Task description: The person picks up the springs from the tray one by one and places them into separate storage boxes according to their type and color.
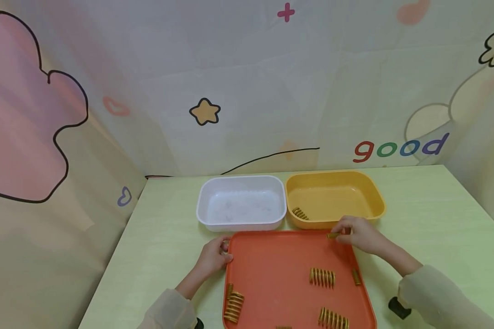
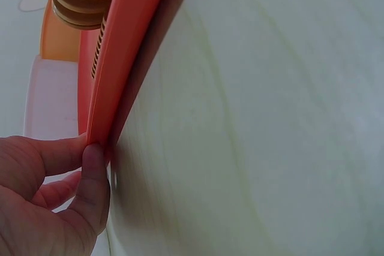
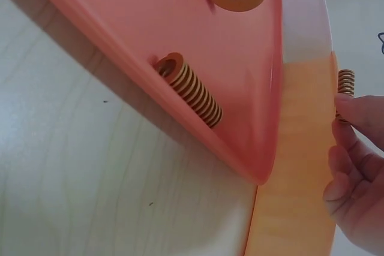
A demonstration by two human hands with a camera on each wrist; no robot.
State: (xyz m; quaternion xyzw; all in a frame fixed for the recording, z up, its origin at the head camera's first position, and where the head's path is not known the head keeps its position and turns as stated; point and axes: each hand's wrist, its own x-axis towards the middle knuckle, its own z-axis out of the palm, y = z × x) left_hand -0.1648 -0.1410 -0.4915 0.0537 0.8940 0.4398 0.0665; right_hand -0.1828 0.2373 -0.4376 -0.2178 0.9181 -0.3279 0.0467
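At the near edge of what the head camera gave me, a small spring was cut off by the bottom of the frame, as was the near side of the red tray. One large spring lay near right on it; another sat against the left wall, partly covering a thin spring.

Farther along, the left hand reached in from the left, pinching the tray's left rim between thumb and finger; I had its remaining fingers only partly in sight. A middle large spring and a right-hand small spring lay beyond the nearest ones.

At the far right corner, the right hand pointed left over the tray, thumb and forefinger pinching a slim spring, its middle covered by the thumb. I could not tell whether that hand touched the yellow bin behind it, where a coil lay far left of the fingers, partly hidden by the near rim. The white bin stood to its left.
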